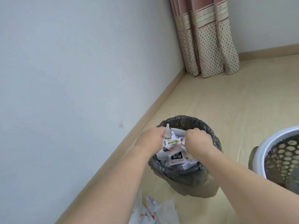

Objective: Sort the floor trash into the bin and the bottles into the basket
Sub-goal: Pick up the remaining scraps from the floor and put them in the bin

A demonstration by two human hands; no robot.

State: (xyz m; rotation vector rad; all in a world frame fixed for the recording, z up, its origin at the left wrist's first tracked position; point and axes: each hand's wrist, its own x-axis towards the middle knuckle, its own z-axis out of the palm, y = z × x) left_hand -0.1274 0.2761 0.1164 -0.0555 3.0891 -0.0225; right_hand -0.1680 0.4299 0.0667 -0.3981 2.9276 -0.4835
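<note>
A bin [184,121] lined with a black bag stands on the floor near the wall, and paper scraps and wrappers [224,156] fill it. Both my hands hover over its mouth. My left hand [149,138] is closed on a crumpled paper wrapper [216,132] that sticks up past my fingers. My right hand [199,139] is closed too, with white paper [226,131] at its fingertips; whether it grips that paper I cannot tell. A white perforated basket [265,152] sits at the right edge.
More crumpled paper and a plastic bag [152,210] lie on the floor in front of the bin, between my forearms. A curtain [208,39] hangs in the far corner. The wall and its skirting board [129,139] run along the left.
</note>
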